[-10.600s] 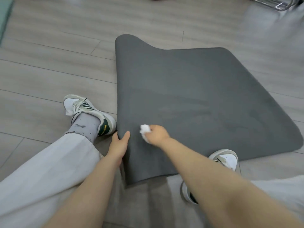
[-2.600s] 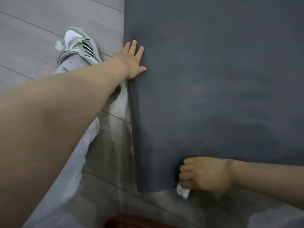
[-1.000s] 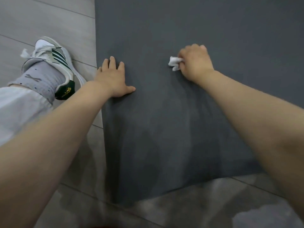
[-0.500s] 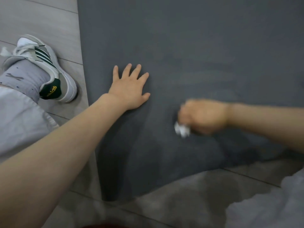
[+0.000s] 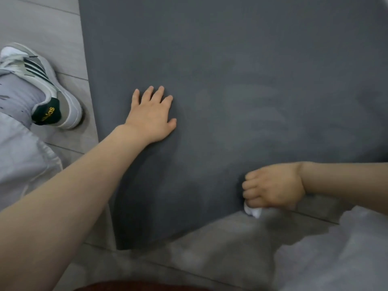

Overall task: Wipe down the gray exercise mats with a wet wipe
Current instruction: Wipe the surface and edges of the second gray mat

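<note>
Head view: right hand [image 5: 273, 186] grips the wet wipe [image 5: 253, 211] at the gray mat [image 5: 231, 59]'s near edge, left hand [image 5: 152, 116] flat on it.

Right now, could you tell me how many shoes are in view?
1. A white sneaker with dark stripes stands on the floor, left of the gray mat. A second may be hidden out of frame.
</note>
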